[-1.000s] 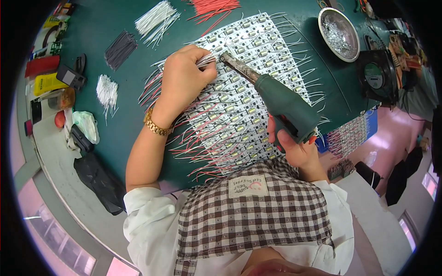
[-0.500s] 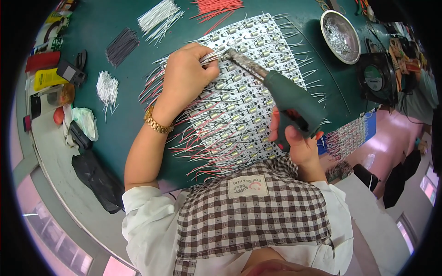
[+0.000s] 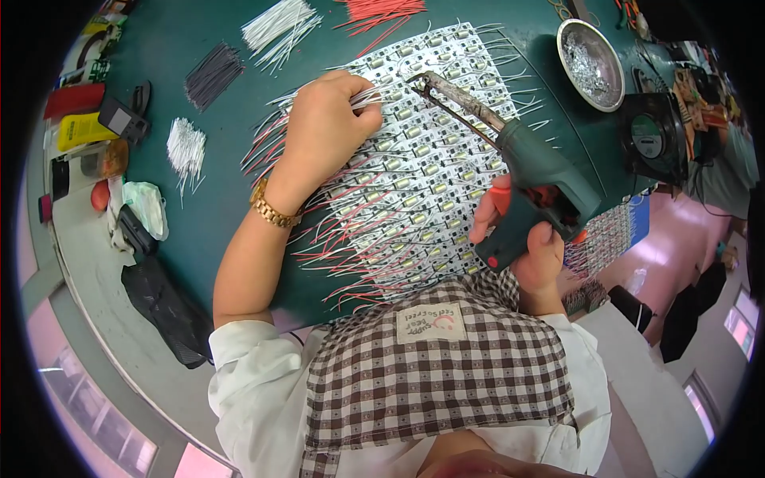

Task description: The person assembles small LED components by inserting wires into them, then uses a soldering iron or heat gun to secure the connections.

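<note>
My left hand [image 3: 325, 123] rests over the upper left of a white panel of small circuit boards [image 3: 422, 179]. Its thumb and fingers pinch several thin white wires [image 3: 368, 97]. In my right hand [image 3: 540, 259] is a dark green soldering gun [image 3: 550, 163], its fingers wrapped round the handle. The gun's blackened tip points up and left, to the right of the pinched wires and apart from them. Whether that tip touches the panel I cannot tell. Red and white wires stick out along the panel's left edge, pale ones along its right.
Loose bundles of white wires [image 3: 275, 28], red wires [image 3: 381, 11], black wires [image 3: 213, 76] and short white wires [image 3: 186, 153] lie on the green table. A metal bowl [image 3: 562, 41] with silvery scraps stands at the far right, near a black fan [image 3: 649, 135].
The soldering gun has swung right, away from the pinched wires, with my right hand. My left hand keeps its hold and has barely shifted.
</note>
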`<state>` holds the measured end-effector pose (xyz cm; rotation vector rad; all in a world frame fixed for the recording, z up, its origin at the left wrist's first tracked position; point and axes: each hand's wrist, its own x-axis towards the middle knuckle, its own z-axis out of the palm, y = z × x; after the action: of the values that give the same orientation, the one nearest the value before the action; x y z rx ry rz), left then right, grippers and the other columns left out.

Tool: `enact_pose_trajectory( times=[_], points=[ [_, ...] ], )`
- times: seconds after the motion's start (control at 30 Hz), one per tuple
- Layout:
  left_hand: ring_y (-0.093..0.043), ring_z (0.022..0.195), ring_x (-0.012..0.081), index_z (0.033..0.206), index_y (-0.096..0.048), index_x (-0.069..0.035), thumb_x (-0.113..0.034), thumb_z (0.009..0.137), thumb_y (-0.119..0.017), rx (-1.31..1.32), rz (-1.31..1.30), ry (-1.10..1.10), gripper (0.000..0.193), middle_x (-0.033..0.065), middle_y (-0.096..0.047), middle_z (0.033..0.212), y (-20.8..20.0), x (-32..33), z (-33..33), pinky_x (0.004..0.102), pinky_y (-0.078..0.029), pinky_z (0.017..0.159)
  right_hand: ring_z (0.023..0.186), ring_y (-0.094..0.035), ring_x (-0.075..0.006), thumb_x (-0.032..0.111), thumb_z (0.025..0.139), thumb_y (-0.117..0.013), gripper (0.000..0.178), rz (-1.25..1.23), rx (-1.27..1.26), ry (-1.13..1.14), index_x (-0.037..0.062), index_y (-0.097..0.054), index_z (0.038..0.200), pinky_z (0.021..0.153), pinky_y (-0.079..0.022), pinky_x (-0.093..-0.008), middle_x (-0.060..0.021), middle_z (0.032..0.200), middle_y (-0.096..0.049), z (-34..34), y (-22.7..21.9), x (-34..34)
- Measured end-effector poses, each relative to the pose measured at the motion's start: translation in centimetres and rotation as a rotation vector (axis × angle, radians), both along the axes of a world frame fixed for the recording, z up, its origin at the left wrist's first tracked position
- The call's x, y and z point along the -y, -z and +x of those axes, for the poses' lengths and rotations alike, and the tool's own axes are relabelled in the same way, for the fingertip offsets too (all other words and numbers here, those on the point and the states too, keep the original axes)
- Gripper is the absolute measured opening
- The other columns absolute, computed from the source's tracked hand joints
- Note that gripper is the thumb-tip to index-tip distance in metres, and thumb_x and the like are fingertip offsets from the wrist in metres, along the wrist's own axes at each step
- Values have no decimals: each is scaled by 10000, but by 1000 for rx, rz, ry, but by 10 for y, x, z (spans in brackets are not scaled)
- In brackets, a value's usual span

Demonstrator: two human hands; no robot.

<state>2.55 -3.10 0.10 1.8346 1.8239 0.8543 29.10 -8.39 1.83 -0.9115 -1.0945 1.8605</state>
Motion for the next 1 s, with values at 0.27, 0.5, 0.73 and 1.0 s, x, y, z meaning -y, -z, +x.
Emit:
enact_pose_trajectory(
  times=[0.27, 0.5, 0.73, 1.0],
  points=[
    [-606, 721, 301, 814, -648, 2, -108, 709, -633, -36, -23, -9, 153, 144, -627, 815, -3, 3, 0, 369, -483, 667, 768, -609, -205, 556, 857, -553, 719, 36, -10, -25, -25, -419, 1259, 690, -494, -313, -142, 985, -577, 2, -3, 6],
    [-577, 699, 253, 772, -628, -5, -139, 739, -641, 77, -20, -35, 139, 106, -586, 809, -4, 7, 4, 343, -463, 642, 692, -589, -168, 571, 862, -527, 703, -13, -113, 78, -19, -432, 1232, 625, -476, -273, -123, 915, -567, 7, 7, 20],
    [-567, 716, 215, 778, -646, -2, -155, 720, -665, 21, -65, 18, 164, 64, -576, 866, -4, 10, 5, 320, -467, 649, 628, -575, -148, 614, 806, -584, 726, -35, 86, 13, 19, -477, 1207, 545, -461, -258, -101, 827, -574, 5, 5, 25],
    [-572, 704, 220, 752, -652, -8, -153, 702, -666, -29, -11, 24, 154, 63, -581, 850, 0, 9, 6, 328, -470, 633, 674, -555, -122, 605, 818, -580, 685, -20, 162, -88, 41, -485, 1196, 598, -440, -265, -73, 844, -569, 6, 8, 26]
  ],
)
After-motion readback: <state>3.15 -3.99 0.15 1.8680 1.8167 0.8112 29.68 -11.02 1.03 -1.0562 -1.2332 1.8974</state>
